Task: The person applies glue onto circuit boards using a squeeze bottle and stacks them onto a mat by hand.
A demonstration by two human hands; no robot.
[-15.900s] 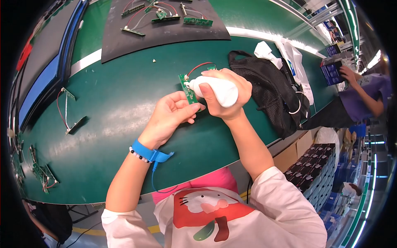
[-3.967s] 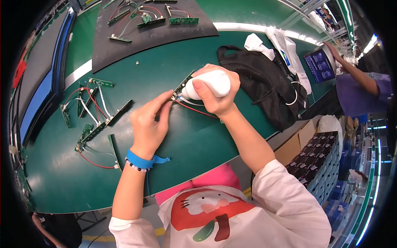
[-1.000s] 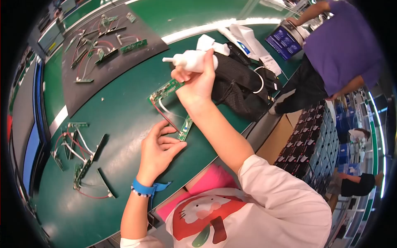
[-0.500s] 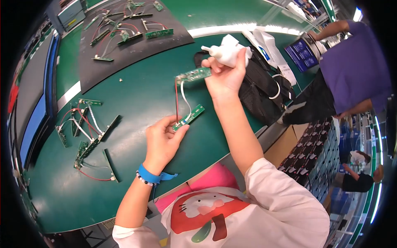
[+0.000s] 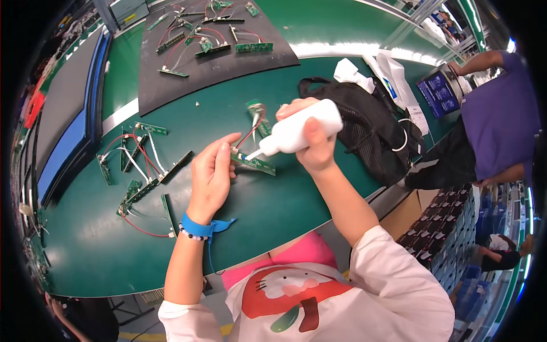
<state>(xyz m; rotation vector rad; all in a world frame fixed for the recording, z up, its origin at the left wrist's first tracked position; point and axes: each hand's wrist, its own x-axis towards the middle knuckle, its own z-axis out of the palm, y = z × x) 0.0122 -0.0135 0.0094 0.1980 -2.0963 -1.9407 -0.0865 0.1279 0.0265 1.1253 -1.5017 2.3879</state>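
Note:
My left hand (image 5: 212,171), with a blue strap at its wrist, pinches one end of a small green circuit board (image 5: 256,165). Red and white wires link that board to a second green board (image 5: 258,118), which lies just beyond it. In my right hand (image 5: 313,137) is a white squeeze bottle (image 5: 302,130), tilted down to the left. Its thin nozzle reaches the held board close to my left fingertips; whether it touches is too small to tell.
Wired boards (image 5: 142,191) lie on the green table (image 5: 131,259) at left; more rest on a black mat (image 5: 222,71) behind. A black mesh bag (image 5: 359,125) is at right. Beyond it stands a person in purple (image 5: 498,108) beside a blue box (image 5: 437,94).
The bottle has swung from pointing up-left, away from the boards, to nozzle-down at the held board. The second board has left my right fingers. The held board now slants the other way.

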